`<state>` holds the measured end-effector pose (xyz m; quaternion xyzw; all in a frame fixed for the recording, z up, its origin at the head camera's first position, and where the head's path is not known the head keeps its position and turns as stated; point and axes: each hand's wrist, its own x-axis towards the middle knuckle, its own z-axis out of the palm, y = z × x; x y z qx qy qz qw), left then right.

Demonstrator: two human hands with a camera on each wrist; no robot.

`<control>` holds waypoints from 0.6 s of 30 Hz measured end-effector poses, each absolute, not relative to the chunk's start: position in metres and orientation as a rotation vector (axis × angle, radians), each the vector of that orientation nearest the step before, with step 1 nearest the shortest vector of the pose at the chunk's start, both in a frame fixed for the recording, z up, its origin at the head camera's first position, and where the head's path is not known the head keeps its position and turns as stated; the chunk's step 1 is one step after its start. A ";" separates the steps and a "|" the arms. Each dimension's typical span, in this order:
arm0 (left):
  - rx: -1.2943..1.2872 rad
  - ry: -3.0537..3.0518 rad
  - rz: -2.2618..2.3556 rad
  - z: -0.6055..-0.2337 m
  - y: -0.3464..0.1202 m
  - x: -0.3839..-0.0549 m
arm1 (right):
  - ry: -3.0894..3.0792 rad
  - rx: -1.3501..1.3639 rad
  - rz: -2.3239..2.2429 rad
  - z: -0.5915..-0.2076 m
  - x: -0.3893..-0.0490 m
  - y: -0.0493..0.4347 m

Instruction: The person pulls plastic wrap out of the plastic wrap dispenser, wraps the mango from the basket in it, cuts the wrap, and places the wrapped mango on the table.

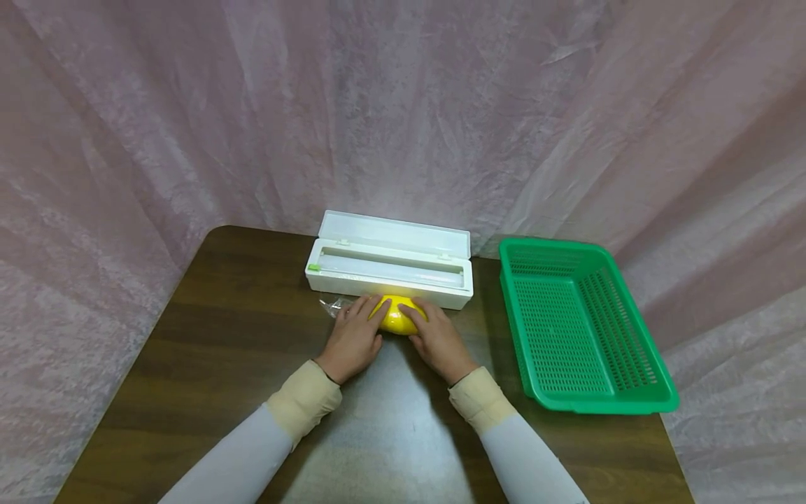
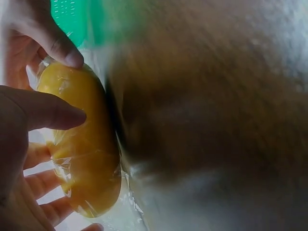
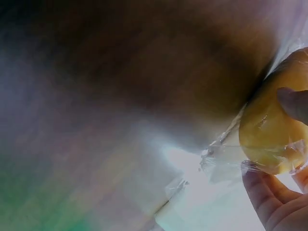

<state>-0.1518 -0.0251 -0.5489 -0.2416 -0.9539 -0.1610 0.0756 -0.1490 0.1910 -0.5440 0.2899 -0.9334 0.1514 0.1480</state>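
Observation:
A yellow oblong thing (image 1: 397, 316) with rounded ends lies crosswise between both hands; its exact kind is unclear. Clear cling film (image 2: 91, 156) wraps it, creased and shiny. My left hand (image 1: 356, 339) grips its left end, thumb on the near side and fingers curled round the far side. At the other end my right hand (image 1: 442, 343) holds it the same way, with fingertips (image 3: 252, 175) pressed at the film there. Loose film (image 1: 336, 306) sticks out past the left fingers. Just behind stands a white cling film dispenser (image 1: 390, 287), its lid raised.
Inside the dispenser lies a roll of film (image 1: 390, 269), and a green slider (image 1: 313, 267) sits at its left front edge. A green plastic basket (image 1: 529, 350) stands on the right of the brown wooden table (image 1: 182, 357). Pinkish curtains (image 1: 403, 126) hang behind.

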 end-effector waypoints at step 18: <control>-0.734 -2.839 -0.544 -0.545 -0.029 -0.154 | -2.755 0.892 0.583 -0.532 -0.153 0.195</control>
